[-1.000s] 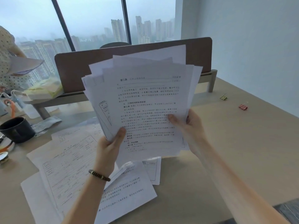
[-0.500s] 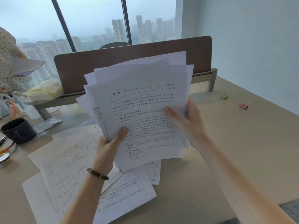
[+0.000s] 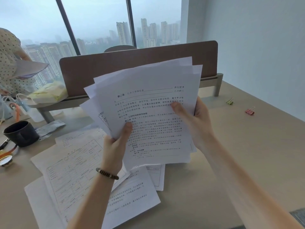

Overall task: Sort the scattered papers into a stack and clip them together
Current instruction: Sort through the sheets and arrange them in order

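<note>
A: Where's the paper at this point?

B: Most of it is a held bundle (image 3: 148, 113), lifted off the counter (image 3: 247, 154) and tilted up toward the face. The left hand (image 3: 115, 146) grips its lower left edge, thumb pressed on the front sheet. The right hand (image 3: 196, 119) grips the right edge, thumb across the printed text, fingers hidden behind.

A: Squared up?

B: No. The corners fan out at the top and along the left side, and the bottom edges sit uneven. I'd judge this the gathering-and-aligning step, roughly midway.

A: What's left lying down?

B: Loose sheets (image 3: 74, 171) lie flat below and to the left of the left hand, overlapping each other at angles, some partly under the bundle's lower edge. They are not yet collected.

A: And the clips?

B: A pink binder clip (image 3: 250, 111) and a green binder clip (image 3: 230, 101) lie on the counter off to the right of the right hand, well apart from the bundle, untouched.

A: So the next move?

B: Probably loosening both grips and tapping the bundle's bottom edge on the counter to even it, then picking up the loose sheets. Clipping needs one hand free, likely the right, since the clips lie on that side.
</note>
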{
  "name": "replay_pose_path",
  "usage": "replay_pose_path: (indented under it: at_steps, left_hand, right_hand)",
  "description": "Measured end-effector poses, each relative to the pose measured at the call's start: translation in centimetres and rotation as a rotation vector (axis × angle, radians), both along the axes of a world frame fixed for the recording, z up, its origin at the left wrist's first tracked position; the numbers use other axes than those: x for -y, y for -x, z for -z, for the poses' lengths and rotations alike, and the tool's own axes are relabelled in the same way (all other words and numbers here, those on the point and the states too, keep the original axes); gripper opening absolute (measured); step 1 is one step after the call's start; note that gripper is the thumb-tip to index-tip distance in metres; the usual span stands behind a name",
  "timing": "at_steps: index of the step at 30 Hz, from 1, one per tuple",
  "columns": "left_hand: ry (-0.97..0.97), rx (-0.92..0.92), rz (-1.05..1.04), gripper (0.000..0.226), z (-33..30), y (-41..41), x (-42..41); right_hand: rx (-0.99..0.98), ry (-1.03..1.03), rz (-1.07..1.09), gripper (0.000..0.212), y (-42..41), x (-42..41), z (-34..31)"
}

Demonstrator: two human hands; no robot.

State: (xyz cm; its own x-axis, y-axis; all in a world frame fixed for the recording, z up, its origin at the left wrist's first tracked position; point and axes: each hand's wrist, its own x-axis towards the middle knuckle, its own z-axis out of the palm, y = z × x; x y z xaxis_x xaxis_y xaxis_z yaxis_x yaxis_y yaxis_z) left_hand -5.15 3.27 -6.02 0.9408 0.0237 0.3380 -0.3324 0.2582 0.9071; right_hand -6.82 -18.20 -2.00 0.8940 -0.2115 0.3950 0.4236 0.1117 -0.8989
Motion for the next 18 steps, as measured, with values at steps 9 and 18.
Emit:
replay_pose_path:
  at_steps: [9,18]
  left_hand:
    - [-0.074,-0.032,0.084,0.045,0.5,-0.1,-0.7]
    - [-0.112,-0.034,0.105,0.045,-0.3,-0.4,-0.8]
  right_hand:
    - [0.026,0.031,0.017,0.038,0.3,1.0,-0.6]
    - [0.386,0.295,0.291,0.078,0.9,0.3,-5.0]
